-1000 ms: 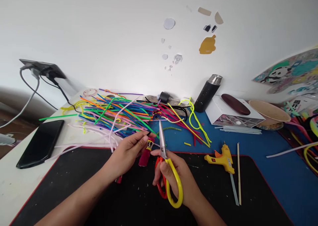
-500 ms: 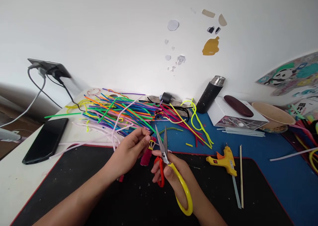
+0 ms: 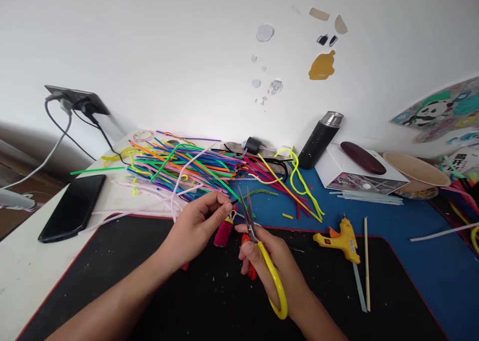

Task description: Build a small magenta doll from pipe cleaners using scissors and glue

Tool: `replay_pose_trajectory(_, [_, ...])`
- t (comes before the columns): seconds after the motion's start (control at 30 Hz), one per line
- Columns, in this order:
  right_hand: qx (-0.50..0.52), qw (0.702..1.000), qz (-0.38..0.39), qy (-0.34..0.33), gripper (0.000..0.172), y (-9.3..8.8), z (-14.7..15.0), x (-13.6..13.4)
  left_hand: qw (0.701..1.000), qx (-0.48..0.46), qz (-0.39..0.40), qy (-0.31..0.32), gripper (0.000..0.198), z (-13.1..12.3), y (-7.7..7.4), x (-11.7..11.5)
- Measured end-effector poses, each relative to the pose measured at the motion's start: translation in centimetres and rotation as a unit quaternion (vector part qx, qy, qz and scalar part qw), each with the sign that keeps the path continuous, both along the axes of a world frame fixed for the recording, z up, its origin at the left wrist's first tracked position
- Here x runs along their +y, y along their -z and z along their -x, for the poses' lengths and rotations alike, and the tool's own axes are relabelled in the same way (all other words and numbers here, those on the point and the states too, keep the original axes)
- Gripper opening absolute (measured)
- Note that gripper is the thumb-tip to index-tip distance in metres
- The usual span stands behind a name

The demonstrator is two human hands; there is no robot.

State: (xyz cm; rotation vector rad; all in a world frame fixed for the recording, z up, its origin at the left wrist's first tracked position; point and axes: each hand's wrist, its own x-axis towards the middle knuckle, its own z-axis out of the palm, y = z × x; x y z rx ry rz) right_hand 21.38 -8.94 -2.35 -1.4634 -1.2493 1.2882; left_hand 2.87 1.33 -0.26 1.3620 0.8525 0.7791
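My left hand (image 3: 194, 226) pinches a small pipe-cleaner figure (image 3: 224, 230) with a dark pink body and a yellow top, held just above the black mat (image 3: 149, 291). My right hand (image 3: 275, 263) grips scissors (image 3: 258, 246) with one yellow and one red handle. Their blades point up and away, slightly apart, with the tips right beside the figure's top. A big heap of coloured pipe cleaners (image 3: 179, 169) lies just behind both hands.
A yellow glue gun (image 3: 340, 238) and a thin wooden stick (image 3: 366, 261) lie to the right. A black phone (image 3: 73, 206) rests at the left. At the back stand a black flask (image 3: 318, 141), a white box (image 3: 359, 173) and a paper bowl (image 3: 415, 171).
The scissor blades went from shut to slightly apart and moved closer to the figure's top. My left hand stayed pinched on the figure. The view shifted a little to the left.
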Motion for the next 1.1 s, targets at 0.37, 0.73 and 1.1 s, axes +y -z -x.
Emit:
replay_pose_trajectory(0.37, [-0.080,0.996,-0.035,-0.025,0.057,-0.56,0.22,-0.07,0.999,0.048,-0.024,0.006,0.039,-0.11,-0.47,-0.23])
replay_pose_trajectory(0.73, [-0.136,0.988,-0.062,-0.041,0.049,-0.35,0.24,-0.14,0.998,0.060,-0.031,0.016,0.034,-0.27,-0.67,-0.35])
replay_pose_trajectory(1.1, [-0.171,0.981,-0.082,-0.031,0.037,-0.45,0.38,-0.16,0.998,0.058,-0.024,0.019,0.033,-0.29,-0.67,-0.38])
